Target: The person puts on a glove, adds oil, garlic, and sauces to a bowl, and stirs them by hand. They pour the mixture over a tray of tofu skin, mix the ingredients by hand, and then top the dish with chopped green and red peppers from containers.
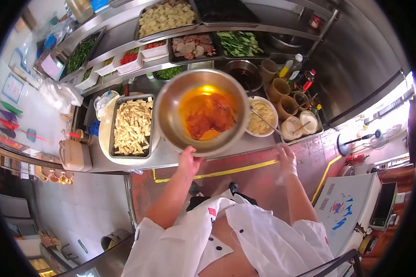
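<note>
My left hand [187, 160] is closed on the near rim of a large stainless steel mixing bowl [168, 113]. Inside the bowl, reddish-orange raw meat [210, 115] lies in yellow-orange liquid. My right hand [287, 159], in a clear plastic glove, hangs by the counter's front edge, apart from the bowl. Its fingers are blurred, so their pose is unclear. Nearest to it are a spoon [269, 123] and the white bowl of pale yellow paste [262, 115] that the spoon leans in. A tray of pale cut strips [133, 124] sits left of the steel bowl.
Seasoning pots [287, 106] and bottles [305, 78] crowd the counter's right end, beside a dark sauce bowl [245, 74]. The shelf above bears trays of cubes [166, 19], sliced meat [192, 46] and cut greens [239, 44]. A plastic jug [75, 156] stands at the left end.
</note>
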